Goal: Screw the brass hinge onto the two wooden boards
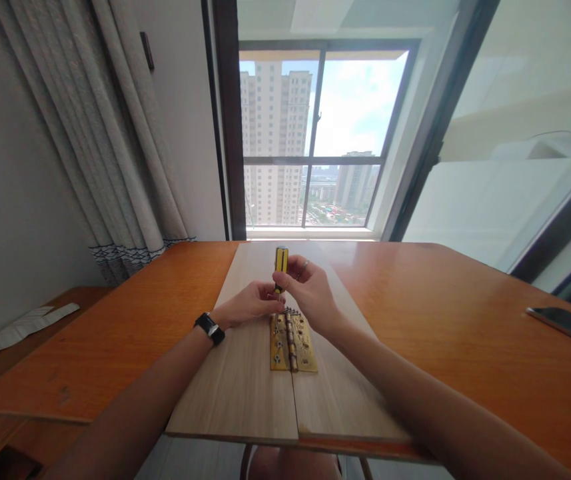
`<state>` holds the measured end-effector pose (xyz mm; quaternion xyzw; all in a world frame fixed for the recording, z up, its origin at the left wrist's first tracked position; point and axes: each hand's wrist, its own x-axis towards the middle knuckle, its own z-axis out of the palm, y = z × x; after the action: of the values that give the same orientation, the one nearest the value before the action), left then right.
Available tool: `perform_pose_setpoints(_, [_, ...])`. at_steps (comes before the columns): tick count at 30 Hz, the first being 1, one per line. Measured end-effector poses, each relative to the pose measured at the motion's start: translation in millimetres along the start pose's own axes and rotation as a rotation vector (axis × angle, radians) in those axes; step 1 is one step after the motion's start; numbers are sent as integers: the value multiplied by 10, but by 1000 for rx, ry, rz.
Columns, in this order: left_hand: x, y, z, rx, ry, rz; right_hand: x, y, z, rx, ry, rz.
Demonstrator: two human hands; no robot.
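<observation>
A yellow-and-black screwdriver (282, 259) stands upright over the far end of a brass hinge (309, 350). My right hand (314, 291) is closed around its handle, with a ring on one finger. Low by the screwdriver's shaft, the fingers of my left hand (252, 303) are pinched together; what they grip is too small to make out. The hinge lies flat across the seam between two pale wooden boards (235, 393). Screws sit in some holes of its left leaf, and several loose screws (293, 311) rest on the hinge near my fingertips.
Beneath the boards is an orange-brown wooden table (445, 313). A phone (568, 327) lies at its right edge. White strips (25, 328) rest on a lower wooden surface at left. A curtain (110, 133) and a window (315, 160) are beyond the table.
</observation>
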<state>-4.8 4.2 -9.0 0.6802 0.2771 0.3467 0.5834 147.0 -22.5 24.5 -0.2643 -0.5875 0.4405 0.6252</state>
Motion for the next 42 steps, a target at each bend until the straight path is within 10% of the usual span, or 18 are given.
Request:
perform_pose_setpoints(14, [-20, -65, -18, -67, -45, 20, -1, -4, -78, 131, -415, 65])
perform_pose_setpoints(27, [0, -24, -4, -19, -54, -21, -31, -87, 42, 36, -16, 26])
perform_pose_setpoints(42, [10, -98, -24, -37, -52, 6, 20, 36, -73, 381, -287, 233])
